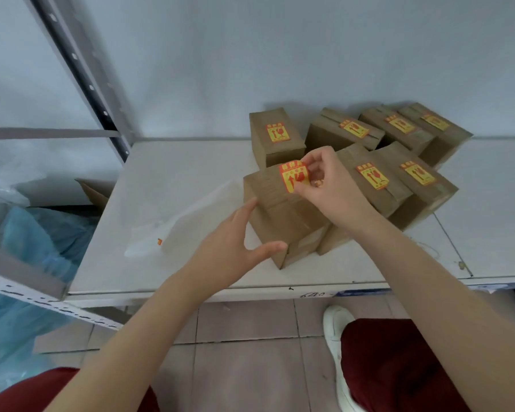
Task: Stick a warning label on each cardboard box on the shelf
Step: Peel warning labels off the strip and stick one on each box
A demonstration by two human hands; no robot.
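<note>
Several brown cardboard boxes stand on the white shelf (167, 179). The nearest box (283, 215) has a bare top. My right hand (324, 179) pinches a yellow and red warning label (293, 176) and holds it just over the far end of that box's top, curled, with its left part near the cardboard. My left hand (235, 248) has its fingers spread around the box's near left corner, thumb against the front edge. Behind and to the right, six boxes carry labels, for example one at the back left (275, 135) and one beside my right hand (372, 176).
A translucent white backing sheet (185, 221) lies on the shelf left of the box. A grey perforated shelf upright (81, 69) rises at the left. Blue plastic bags (42, 239) and an open carton (92, 191) fill the neighbouring bay. Tiled floor and my white shoe (336, 331) lie below.
</note>
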